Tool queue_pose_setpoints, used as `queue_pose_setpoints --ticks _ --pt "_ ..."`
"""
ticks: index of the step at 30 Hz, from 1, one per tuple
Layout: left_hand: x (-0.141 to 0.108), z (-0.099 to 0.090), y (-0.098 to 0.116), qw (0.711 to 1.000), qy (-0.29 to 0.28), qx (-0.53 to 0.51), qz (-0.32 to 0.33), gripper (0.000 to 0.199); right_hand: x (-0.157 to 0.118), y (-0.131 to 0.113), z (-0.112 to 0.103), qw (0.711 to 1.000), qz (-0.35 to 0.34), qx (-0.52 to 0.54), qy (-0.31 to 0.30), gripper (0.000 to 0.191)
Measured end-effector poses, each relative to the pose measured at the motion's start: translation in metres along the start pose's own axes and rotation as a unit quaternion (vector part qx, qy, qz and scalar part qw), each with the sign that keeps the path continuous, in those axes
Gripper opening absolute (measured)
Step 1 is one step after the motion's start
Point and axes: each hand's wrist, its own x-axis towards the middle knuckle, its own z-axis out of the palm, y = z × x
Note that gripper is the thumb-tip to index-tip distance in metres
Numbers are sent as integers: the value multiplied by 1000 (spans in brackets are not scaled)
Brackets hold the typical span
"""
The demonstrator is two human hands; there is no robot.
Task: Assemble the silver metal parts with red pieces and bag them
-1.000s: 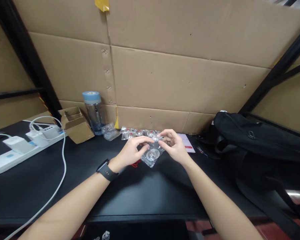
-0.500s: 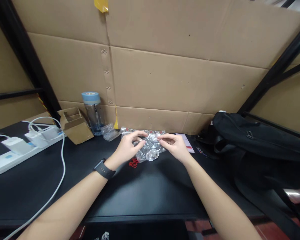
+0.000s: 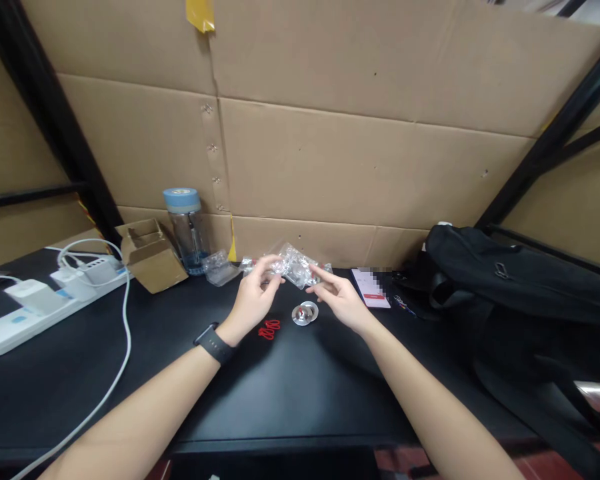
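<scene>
A crumpled clear plastic bag [image 3: 298,265] is between my two hands, above the black table. My left hand [image 3: 261,287], with a black watch on its wrist, has thumb and fingertips closed on the bag's left side. On the other side my right hand [image 3: 336,293] pinches the bag's right part. Just below the hands, shiny round metal pieces [image 3: 305,313] lie overlapping on the table. A coiled red cord [image 3: 269,329] rests to their left. More clear plastic lies behind my left hand.
At the left are a white power strip [image 3: 55,310] with cables, an open cardboard box [image 3: 153,260] and a blue-lidded bottle [image 3: 185,230]. A white and red card [image 3: 371,288] and a black backpack [image 3: 510,293] are at the right. Cardboard [image 3: 300,167] stands behind.
The bag has been lifted up and back, off the metal pieces and red cord, which now show fully. Both hands have shifted slightly with it.
</scene>
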Motion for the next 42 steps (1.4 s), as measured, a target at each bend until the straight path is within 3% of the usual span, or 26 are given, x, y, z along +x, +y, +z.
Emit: queue_pose_setpoints --ticks 2,9,14,17,19,22,27,31,36,39,42 --pt "1 -3 1 998 -4 52 31 27 -1 1 2 1000 13 -4 -21 64" --pt "6 -6 -4 993 56 94 50 23 -5 -3 9 997 35 -6 -66 65" --pt "11 -11 -14 991 40 120 34 19 -5 -2 11 995 54 -17 -82 59" --pt "19 -25 -19 983 43 178 17 20 -4 0 8 996 49 -37 -70 54" --pt "28 -42 -22 964 59 260 7 23 -3 1 6 996 42 -56 -58 51" --pt "40 -76 -29 901 74 427 -27 30 -1 2 2 996 28 -78 -45 48" --pt "46 -114 -45 861 64 498 -84 36 -1 6 -1 994 25 -99 -42 46" --pt "38 -116 -52 828 49 546 -116 41 0 11 -1 994 10 -97 -42 43" --pt "28 -108 -46 748 33 640 -173 43 0 12 -1 994 -22 -100 -45 40" --pt "27 -108 -41 731 21 663 -159 46 0 10 0 993 -28 -106 -51 38" --pt "30 -113 -37 731 23 671 -118 51 0 10 -1 992 -27 -106 -56 36"
